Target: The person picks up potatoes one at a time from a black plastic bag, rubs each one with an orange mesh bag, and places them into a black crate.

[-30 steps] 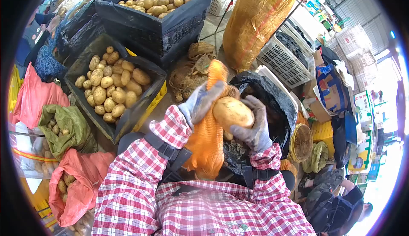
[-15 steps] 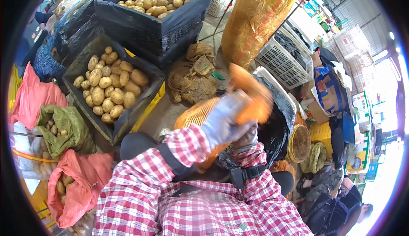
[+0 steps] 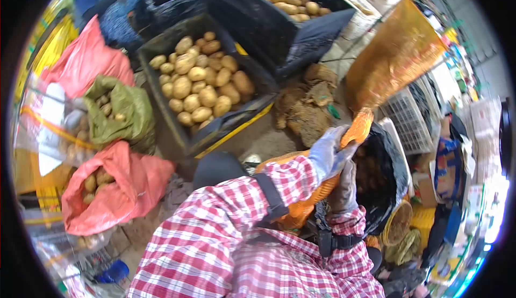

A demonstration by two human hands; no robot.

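An orange mesh sack stands between my knees, its gathered neck sticking up past my fingers. My gloved left hand is wrapped round that neck. Just below it, my gloved right hand also closes on the bunched mesh; its fingertips are partly hidden behind the left hand. What fills the sack is mostly covered by my arms. To the right is a container lined with black plastic, with dim potatoes inside. A crate of potatoes sits ahead to the left.
A second black-lined crate of potatoes stands behind the first. Red and green sacks with potatoes are at left. Crumpled brown sacking lies ahead, near a tall golden sack and a white crate.
The sack's loose top, broad and blurred before, is now a narrow gathered neck in my hands. My view has turned, so the surroundings appear shifted rightward.
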